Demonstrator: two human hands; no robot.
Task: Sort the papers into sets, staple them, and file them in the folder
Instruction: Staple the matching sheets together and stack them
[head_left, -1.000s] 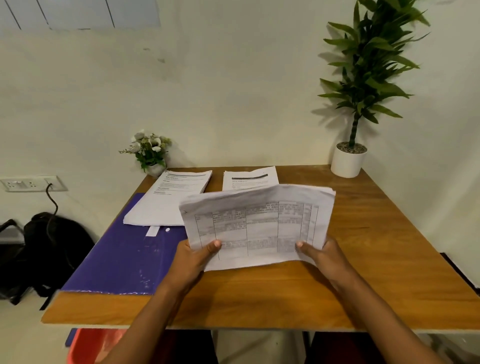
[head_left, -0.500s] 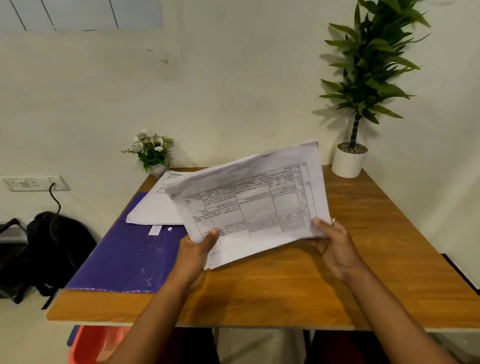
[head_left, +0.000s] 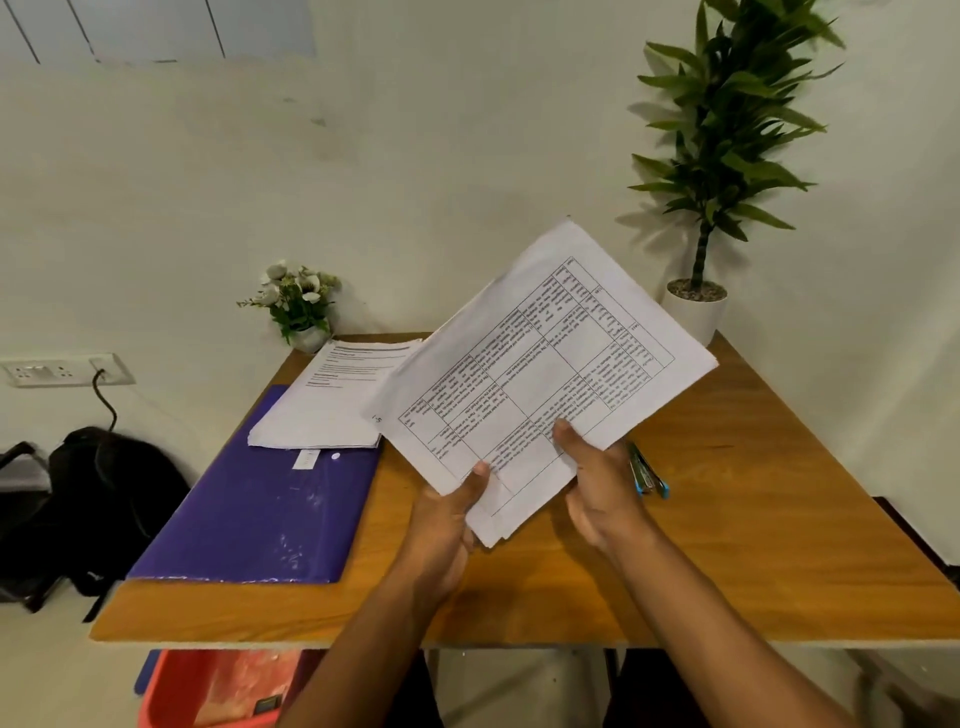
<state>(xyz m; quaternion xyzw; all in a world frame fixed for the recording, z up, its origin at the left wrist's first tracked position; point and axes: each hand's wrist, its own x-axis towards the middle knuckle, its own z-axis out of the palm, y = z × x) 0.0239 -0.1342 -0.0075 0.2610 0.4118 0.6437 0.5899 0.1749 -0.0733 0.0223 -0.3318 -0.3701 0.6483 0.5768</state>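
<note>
Papers (head_left: 540, 374) hanging tilted over table (head_left: 753, 519). Left hand (head_left: 447, 514) pinching bottom corner, right hand (head_left: 597, 478) gripping edge beside it. Probably best: tapping edges even, holding tight, then reaching for stapler (head_left: 647, 475).

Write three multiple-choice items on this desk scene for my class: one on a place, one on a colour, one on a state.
1. Where does the flat pile lie? A) partly on the folder B) on a chair C) on a shelf
2. What colour is the folder? A) red B) purple C) green
3. How are the printed sheets? A) crumpled B) inside the folder C) in the air, tilted
Key: 1 A, its near edge overlaps the folder. 2 B, its cover is purple. 3 C, the left grip and right grip hold them above the table.
</note>
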